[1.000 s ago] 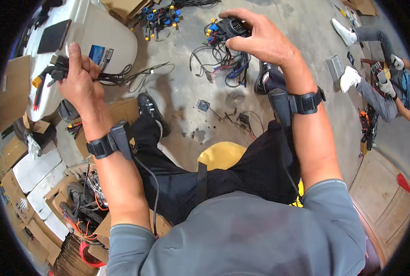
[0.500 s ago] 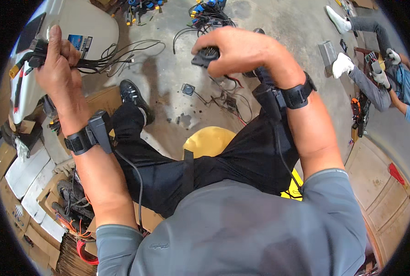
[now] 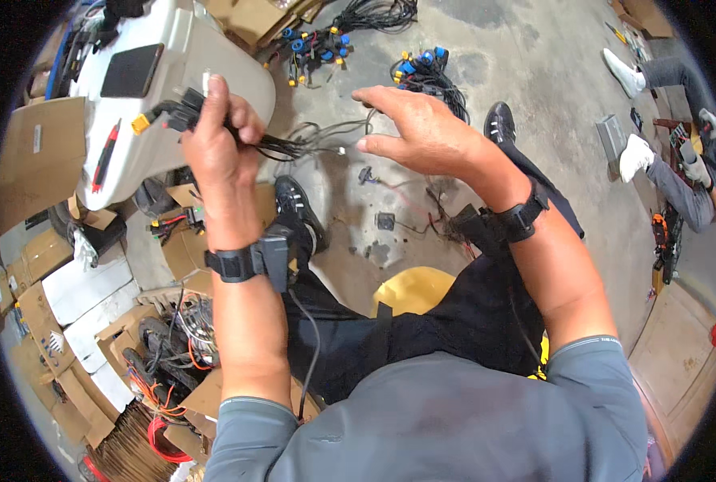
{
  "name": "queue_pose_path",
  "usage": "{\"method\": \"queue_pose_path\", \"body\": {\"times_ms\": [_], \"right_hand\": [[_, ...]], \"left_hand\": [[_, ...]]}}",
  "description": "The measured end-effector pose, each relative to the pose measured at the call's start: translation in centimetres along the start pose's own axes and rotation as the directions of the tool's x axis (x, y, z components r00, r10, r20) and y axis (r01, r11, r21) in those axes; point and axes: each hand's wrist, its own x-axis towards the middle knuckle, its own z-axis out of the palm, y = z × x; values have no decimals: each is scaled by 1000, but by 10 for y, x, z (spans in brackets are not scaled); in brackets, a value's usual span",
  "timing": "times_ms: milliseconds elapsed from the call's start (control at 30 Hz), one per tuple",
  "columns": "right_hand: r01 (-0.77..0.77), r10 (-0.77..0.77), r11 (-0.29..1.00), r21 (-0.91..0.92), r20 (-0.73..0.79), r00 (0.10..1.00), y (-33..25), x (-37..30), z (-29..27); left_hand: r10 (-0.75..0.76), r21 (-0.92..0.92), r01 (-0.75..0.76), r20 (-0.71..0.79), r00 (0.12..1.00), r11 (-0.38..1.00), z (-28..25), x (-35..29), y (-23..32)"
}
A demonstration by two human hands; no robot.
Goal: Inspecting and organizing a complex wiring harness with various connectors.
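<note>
In the head view, we're holding a black cable bundle (image 3: 282, 146) in our left hand (image 3: 220, 145), left of centre beside the white container (image 3: 229, 72), fingers wrapping its plug end. We're apparently sorting out loose leads. Our right hand (image 3: 430, 136) is hovering rightward, thumb and fingers standing spread; whether they're touching a strand, we can't tell. The next move seems to be calling for a steady left grip and untangled tails. The bundle's long axis is running left to right, its yellow plug (image 3: 140, 123) pointing left, tails trailing right.

Workshop — concrete floor (image 3: 563, 104), heaped connector cables (image 3: 432, 77), opened cardboard boxes (image 3: 43, 177), gloved co-worker (image 3: 676, 191) nearby
</note>
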Motion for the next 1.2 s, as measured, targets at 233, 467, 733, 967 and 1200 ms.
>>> {"method": "queue_pose_path", "body": {"times_ms": [233, 467, 733, 967, 1200], "right_hand": [[-49, 10, 865, 500, 80, 997, -22, 26, 25], [-177, 46, 722, 668, 209, 977, -20, 28, 37], [-225, 280, 493, 841, 92, 956, -8, 34, -9], [-242, 294, 567, 787, 81, 952, -9, 31, -14], [-201, 302, 540, 817, 35, 953, -6, 21, -20]], "left_hand": [[-81, -92, 106, 246, 966, 990, 29, -16, -28], [-10, -126, 41, 241, 970, 991, 34, -22, -32], [-156, 247, 98, 226, 961, 964, 41, -25, -32], [-257, 384, 120, 327, 910, 915, 44, -28, -46], [-260, 363, 132, 332, 907, 922, 54, -31, -45]]}}
